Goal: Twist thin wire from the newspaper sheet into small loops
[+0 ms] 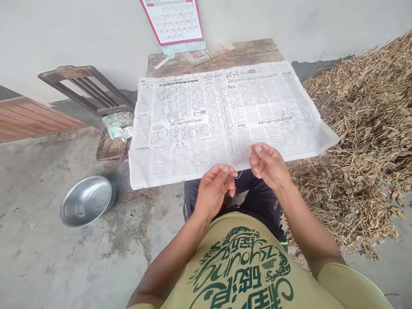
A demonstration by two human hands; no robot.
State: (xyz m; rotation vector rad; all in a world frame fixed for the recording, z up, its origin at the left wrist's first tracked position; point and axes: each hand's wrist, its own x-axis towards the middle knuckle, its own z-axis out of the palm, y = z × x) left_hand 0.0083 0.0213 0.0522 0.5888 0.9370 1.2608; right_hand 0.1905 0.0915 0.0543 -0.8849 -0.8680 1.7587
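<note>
My left hand (pixel 215 189) is closed in a pinch on a thin wire (pixel 236 174) that curls into a small loop by its fingertips. My right hand (pixel 268 165) hovers just to the right of it with fingers curled and thumb close to the fingertips; whether it holds the wire's other end is too fine to see. Both hands sit over my lap at the near edge of a large newspaper (pixel 222 120) spread on a low wooden table (pixel 251 51). Many thin wire rings lie scattered across the newspaper.
A metal basin (pixel 86 201) sits on the concrete floor at the left. A tipped wooden chair (pixel 86 88) with a rag (pixel 119 126) stands beside the table. A heap of dry straw (pixel 363 128) fills the right. A calendar (pixel 174 21) hangs on the wall.
</note>
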